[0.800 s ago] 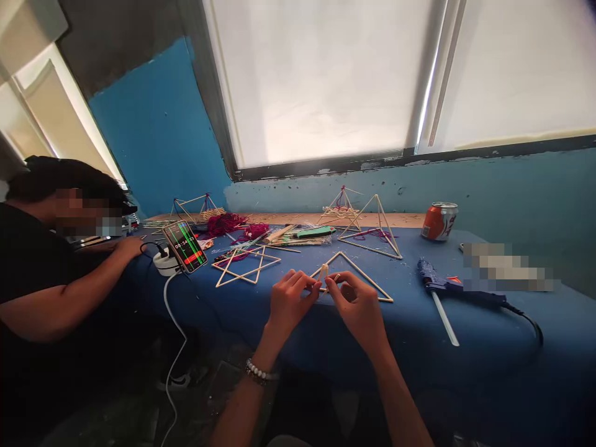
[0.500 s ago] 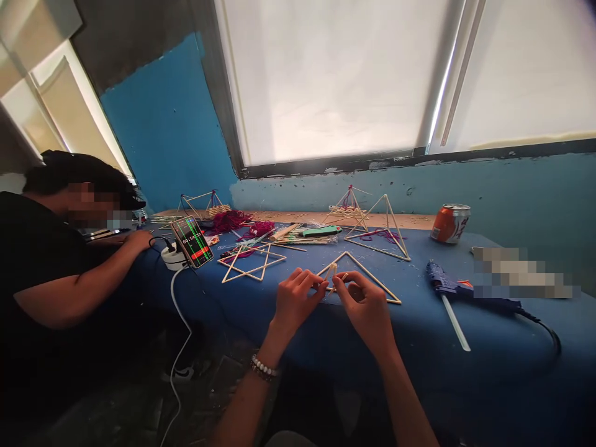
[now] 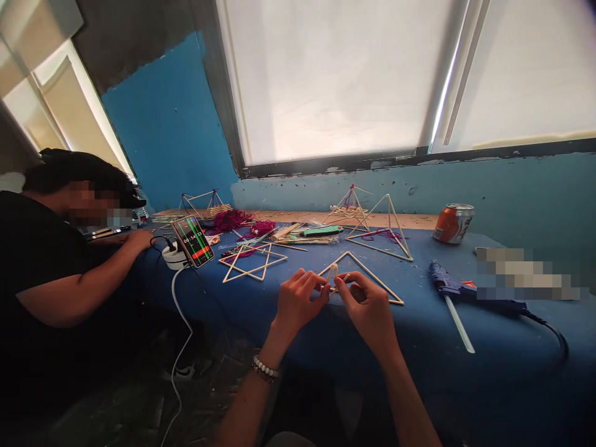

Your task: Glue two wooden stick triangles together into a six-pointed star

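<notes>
My left hand (image 3: 298, 302) and right hand (image 3: 367, 304) clamp a short straw (image 3: 332, 272) at the left corner of the straw triangle (image 3: 375, 279); slack fingers could drop it, hard squeezing could crush it.

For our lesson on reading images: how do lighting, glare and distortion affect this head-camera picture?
In the head view, the window blind glares almost white, while the floor sinks into deep shadow. The left hand and right hand pinching the short sticks look fairly sharp. Wide-angle distortion bends the blue-covered table, and a patch is pixelated.
</notes>
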### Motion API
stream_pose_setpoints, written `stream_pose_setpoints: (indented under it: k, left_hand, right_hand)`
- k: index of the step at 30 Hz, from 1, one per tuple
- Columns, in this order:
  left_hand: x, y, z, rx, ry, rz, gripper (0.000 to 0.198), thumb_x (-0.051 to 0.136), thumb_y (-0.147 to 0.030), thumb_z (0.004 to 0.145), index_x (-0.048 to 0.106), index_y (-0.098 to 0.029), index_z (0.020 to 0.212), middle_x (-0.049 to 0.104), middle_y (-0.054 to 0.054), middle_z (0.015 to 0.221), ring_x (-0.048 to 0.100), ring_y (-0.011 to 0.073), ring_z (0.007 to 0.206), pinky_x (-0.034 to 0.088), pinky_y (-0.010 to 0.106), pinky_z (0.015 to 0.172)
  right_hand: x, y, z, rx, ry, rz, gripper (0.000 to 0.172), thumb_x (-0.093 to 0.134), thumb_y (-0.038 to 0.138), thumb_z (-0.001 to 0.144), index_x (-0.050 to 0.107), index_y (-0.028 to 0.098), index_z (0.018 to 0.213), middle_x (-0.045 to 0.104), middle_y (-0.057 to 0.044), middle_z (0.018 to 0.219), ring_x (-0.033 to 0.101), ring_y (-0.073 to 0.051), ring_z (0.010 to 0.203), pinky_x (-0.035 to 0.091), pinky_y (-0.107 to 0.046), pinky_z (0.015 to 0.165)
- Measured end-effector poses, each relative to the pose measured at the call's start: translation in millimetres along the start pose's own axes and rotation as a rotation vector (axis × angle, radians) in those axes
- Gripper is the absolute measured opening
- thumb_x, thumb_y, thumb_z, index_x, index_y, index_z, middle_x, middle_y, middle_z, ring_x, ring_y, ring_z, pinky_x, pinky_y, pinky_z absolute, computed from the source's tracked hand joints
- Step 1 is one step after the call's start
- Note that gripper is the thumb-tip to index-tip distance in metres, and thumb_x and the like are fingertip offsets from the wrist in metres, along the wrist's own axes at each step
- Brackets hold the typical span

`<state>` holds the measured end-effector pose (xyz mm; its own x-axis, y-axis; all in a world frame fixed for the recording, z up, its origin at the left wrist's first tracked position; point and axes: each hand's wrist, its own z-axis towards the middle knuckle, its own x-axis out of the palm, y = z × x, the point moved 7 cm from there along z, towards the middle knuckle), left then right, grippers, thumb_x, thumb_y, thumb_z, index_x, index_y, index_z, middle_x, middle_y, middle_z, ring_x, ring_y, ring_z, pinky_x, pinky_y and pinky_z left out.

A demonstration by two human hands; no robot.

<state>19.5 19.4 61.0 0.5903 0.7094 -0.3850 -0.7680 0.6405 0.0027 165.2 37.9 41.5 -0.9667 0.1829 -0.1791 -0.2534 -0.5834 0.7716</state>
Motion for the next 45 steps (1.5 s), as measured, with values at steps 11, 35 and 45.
stream_pose_setpoints:
  k: [11, 35, 45]
  left_hand:
    - [-5.5, 5, 9, -0.145, 0.065, -0.201, 0.006, 0.062, -0.020, 0.094, 0.064, -0.022, 0.088, 0.067, -0.003, 0.073, 0.058, 0.0132, 0.067, 0.046, 0.027, 0.066]
    - [51.2, 19, 33, -0.730, 0.135, -1.027, 0.038, 0.074, -0.056, 0.079, 0.073, -0.019, 0.087, 0.072, 0.002, 0.075, 0.051, 0.0101, 0.055, 0.040, 0.021, 0.046]
    - [57.4, 14, 31, -0.686, 0.214, -1.097, 0.035, 0.075, -0.051, 0.080, 0.070, -0.019, 0.094, 0.072, 0.004, 0.081, 0.061, 0.0137, 0.065, 0.046, 0.022, 0.052]
  right_hand:
    - [1, 0, -1, -0.016, 0.003, 0.001, 0.032, 0.063, 0.050, 0.094, 0.065, 0.020, 0.083, 0.044, 0.006, 0.055, 0.037, -0.010, 0.047, 0.027, -0.026, 0.048]
    - [-36, -5, 34, 0.133, -0.127, 0.250, 0.051, 0.073, 0.069, 0.076, 0.063, 0.020, 0.081, 0.063, 0.000, 0.072, 0.043, -0.007, 0.043, 0.034, -0.025, 0.039]
    - [-29, -4, 31, 0.126, -0.017, 0.237, 0.047, 0.074, 0.065, 0.078, 0.063, 0.020, 0.082, 0.058, 0.003, 0.066, 0.040, -0.007, 0.043, 0.033, -0.025, 0.040]
